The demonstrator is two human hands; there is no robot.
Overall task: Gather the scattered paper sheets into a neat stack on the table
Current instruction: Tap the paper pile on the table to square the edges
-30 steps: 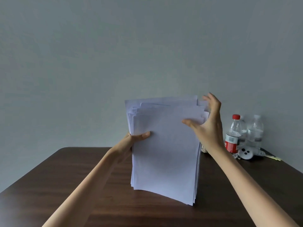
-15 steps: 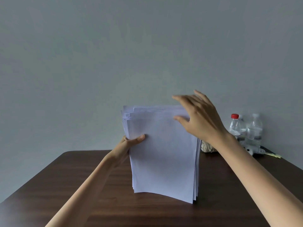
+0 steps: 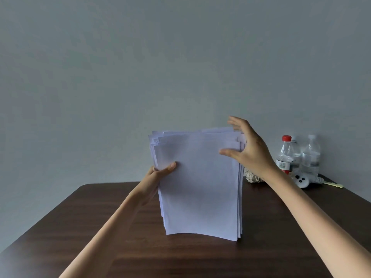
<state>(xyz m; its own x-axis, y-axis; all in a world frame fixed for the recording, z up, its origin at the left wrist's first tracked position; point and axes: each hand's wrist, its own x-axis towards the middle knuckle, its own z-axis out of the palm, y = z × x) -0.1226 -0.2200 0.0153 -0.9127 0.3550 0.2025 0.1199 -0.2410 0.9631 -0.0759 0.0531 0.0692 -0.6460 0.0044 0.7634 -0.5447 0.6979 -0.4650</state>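
While the stack (image 3: 200,187) of sheets stood upright on the table (image 3: 100,227), the left hand (image 3: 154,177) gripped its left edge and the right hand (image 3: 251,155), spread open, touched its top right corner.

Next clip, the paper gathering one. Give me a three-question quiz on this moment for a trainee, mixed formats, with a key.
1. True or false: the paper stack lies flat on the table.
2. Where is the right hand? A) at the stack's top right corner B) flat on the table C) out of view
3. Fill in: the left hand grips the stack's left edge, and the sheets' top edges are ___ (flush or staggered).

Key: 1 false, the stack is held upright. 2 A. 3 staggered.
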